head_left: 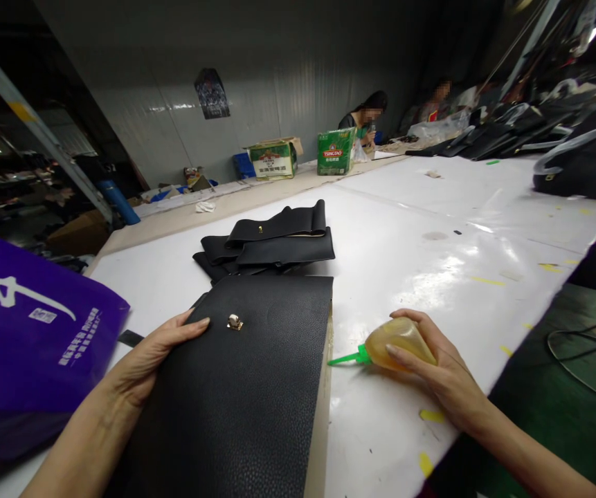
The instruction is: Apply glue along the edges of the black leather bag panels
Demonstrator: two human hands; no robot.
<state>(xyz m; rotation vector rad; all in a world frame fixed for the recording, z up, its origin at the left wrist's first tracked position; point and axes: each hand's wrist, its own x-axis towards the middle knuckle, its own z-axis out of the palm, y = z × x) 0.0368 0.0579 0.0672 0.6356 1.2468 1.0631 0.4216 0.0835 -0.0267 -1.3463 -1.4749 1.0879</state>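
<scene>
A large black leather panel (256, 387) with a small gold clasp (234, 321) lies in front of me. My left hand (165, 346) grips its left side, thumb on top and the other fingers hidden beneath. In my right hand (432, 360) is a squeeze bottle (399, 344) of amber liquid, tilted sideways. Its green nozzle points left, with the tip at the panel's pale right edge; whether it touches I cannot tell. Just beyond the panel, several folded black leather pieces (282, 242) are piled up.
A white-topped table (396, 228) carries yellow tape scraps. At left stands a purple bag (32, 318). Green cartons (336, 152) sit along the back ledge. Black bags (583, 149) are heaped at the far right. Another person (363, 121) sits behind the table.
</scene>
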